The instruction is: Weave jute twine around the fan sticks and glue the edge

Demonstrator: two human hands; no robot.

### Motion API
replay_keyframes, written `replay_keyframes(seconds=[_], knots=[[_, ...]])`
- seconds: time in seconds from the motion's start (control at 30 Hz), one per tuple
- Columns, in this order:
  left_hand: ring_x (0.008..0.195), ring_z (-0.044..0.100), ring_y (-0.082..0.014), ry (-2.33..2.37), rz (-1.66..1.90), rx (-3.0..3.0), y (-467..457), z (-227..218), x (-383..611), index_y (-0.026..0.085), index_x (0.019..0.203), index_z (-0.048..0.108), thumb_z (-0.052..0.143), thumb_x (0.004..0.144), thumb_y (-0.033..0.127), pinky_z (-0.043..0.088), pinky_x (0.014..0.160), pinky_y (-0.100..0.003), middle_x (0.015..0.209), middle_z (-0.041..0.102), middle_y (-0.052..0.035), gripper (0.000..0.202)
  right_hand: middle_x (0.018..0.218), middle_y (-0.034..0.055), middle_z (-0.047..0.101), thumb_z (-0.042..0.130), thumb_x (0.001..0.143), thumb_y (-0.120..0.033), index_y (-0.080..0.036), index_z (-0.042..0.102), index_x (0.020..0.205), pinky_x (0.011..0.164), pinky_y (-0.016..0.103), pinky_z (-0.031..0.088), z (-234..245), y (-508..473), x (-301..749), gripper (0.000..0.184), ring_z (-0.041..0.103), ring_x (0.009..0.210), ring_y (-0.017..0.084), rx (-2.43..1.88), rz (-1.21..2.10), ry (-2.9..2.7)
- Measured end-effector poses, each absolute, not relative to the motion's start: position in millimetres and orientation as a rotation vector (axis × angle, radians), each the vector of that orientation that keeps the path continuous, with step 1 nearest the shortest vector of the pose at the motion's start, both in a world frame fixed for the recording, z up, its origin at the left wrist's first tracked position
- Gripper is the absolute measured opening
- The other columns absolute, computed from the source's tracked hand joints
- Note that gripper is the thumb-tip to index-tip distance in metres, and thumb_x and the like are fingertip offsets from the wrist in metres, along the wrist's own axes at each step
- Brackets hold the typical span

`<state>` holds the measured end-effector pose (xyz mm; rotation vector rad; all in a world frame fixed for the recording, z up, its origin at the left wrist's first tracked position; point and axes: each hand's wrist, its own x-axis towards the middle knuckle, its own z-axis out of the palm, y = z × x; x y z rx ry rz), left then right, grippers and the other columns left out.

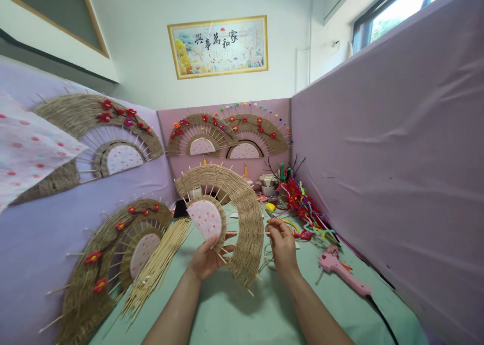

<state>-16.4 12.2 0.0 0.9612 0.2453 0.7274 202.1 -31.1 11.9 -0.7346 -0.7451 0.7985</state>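
Note:
My left hand (pixel 209 257) grips a half-round fan (pixel 247 214) by its inner part, holding it tilted above the table. The fan has a broad band of brown twine woven over thin wooden sticks. At its centre is a white half-disc (pixel 207 218) with pink dots, edged with twine. On the fan's right side, my right hand (pixel 283 244) has thumb and fingers pinched together at the tip of a protruding stick. Whether a thread is also between those fingers is hidden. Loose twine (pixel 268 259) lies just below the right hand.
Finished fans with red flowers (pixel 111 254) hang on the left and back panels. A bundle of thin sticks (pixel 157 267) lies at left on the green table (pixel 242 325). At right are a pink glue gun (pixel 344 274) with a cord and a heap of colourful pipe cleaners (pixel 302 201).

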Motion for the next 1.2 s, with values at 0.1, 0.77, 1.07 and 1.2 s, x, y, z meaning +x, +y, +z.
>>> replay_keyframes(seconds=[0.1,0.77,1.07,1.2], knots=[[0.088,0.064,-0.0228,0.221,0.712,0.958,11,1,-15,0.010,0.121,0.057,0.047,0.088,0.038,0.046,0.077,-0.036,0.096,0.069,-0.0138,0.044,0.071,-0.0020,0.058,0.065,0.067,-0.027,-0.020,0.061,0.082,0.064,0.026,0.040,10,-30,203,0.017,0.051,0.066,0.013,-0.680,0.841,-0.708],[0.088,0.065,-0.0246,0.336,0.598,1.172,8,-1,-15,0.012,0.119,0.059,0.054,0.083,0.039,0.052,0.065,-0.030,0.102,0.067,-0.0148,0.045,0.086,0.0043,0.066,0.053,0.077,-0.045,-0.022,0.065,0.086,0.075,0.033,0.046,26,-37,217,0.028,0.060,0.085,0.021,-0.564,0.853,-0.762],[0.088,0.065,-0.0256,0.395,0.603,1.196,9,-3,-14,0.011,0.117,0.060,0.055,0.084,0.037,0.052,0.064,-0.030,0.108,0.065,-0.0160,0.042,0.075,0.0028,0.067,0.063,0.069,-0.041,-0.020,0.066,0.078,0.067,0.030,0.046,16,-29,226,0.023,0.060,0.078,0.021,-0.707,0.753,-0.789],[0.091,0.064,-0.0256,0.399,0.606,1.209,7,0,-13,0.012,0.116,0.061,0.054,0.084,0.036,0.052,0.065,-0.030,0.113,0.062,-0.0157,0.040,0.070,0.0019,0.066,0.066,0.068,-0.040,-0.020,0.067,0.077,0.065,0.029,0.045,12,-26,228,0.023,0.059,0.073,0.020,-0.720,0.751,-0.789]])
